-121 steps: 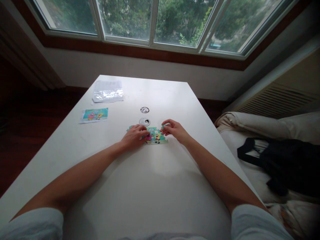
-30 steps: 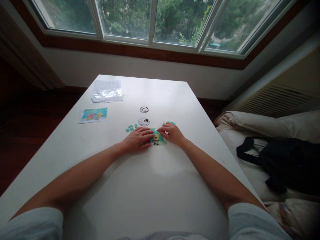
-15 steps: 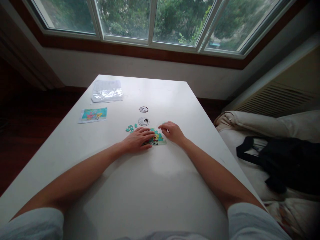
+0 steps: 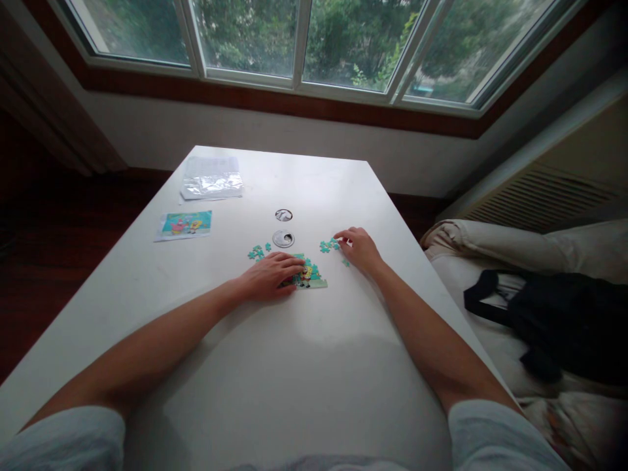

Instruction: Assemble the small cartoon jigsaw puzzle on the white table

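My left hand [image 4: 275, 275] lies spread and flat over the left part of a partly assembled jigsaw puzzle [image 4: 310, 275], covering much of it. A yellow cartoon figure shows on its uncovered right side. To the right of the puzzle, my right hand [image 4: 360, 247] hovers low with bent fingers apart, its fingertips at a small group of loose teal puzzle pieces [image 4: 325, 246]. No piece can be made out between those fingers. Another loose piece [image 4: 346, 263] lies just below the right hand. More teal puzzle pieces [image 4: 256, 252] are scattered above my left hand.
Two round, grey-patterned discs [image 4: 283, 239] lie or are set in the white table [image 4: 294, 366] beyond the puzzle. At left is a picture card [image 4: 186, 224], with a clear plastic bag on papers [image 4: 213, 178] behind it. Dark clothing [image 4: 569, 320] rests on a pale seat at right.
My right hand has moved right and slightly away from me, off the puzzle's right edge to the loose pieces, which now show. The left hand stays on the puzzle.
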A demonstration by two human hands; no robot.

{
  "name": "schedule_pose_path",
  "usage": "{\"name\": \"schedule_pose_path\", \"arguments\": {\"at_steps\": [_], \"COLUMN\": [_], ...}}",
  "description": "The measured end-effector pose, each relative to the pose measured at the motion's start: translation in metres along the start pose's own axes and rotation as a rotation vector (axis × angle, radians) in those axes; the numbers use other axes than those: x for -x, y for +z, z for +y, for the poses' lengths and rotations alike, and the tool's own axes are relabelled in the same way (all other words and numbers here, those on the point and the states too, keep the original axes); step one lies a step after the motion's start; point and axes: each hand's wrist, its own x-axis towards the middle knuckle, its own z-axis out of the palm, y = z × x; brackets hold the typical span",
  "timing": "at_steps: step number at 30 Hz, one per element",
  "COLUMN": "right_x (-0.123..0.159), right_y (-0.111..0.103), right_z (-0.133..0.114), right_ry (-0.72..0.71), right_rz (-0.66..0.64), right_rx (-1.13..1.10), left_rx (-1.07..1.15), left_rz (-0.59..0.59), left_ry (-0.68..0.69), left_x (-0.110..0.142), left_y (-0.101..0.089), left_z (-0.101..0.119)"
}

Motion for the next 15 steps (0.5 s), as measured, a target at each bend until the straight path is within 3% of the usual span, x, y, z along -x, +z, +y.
{"name": "schedule_pose_path", "arguments": {"at_steps": [8, 15], "right_x": [0.0012, -0.0031], "right_y": [0.0062, -0.0036], "right_z": [-0.0086, -0.0096], "right_ry": [-0.077, -0.077], "right_rz": [-0.061, -0.102], "right_rx": [0.007, -0.089], "left_rx": [-0.02, -0.014], "left_rz": [-0.018, -0.017], "left_ry": [0.004, -0.002], "left_x": [-0.0004, 0.0011], "left_y": [0.0004, 0.0023], "left_z": [-0.0015, -0.0032]}}
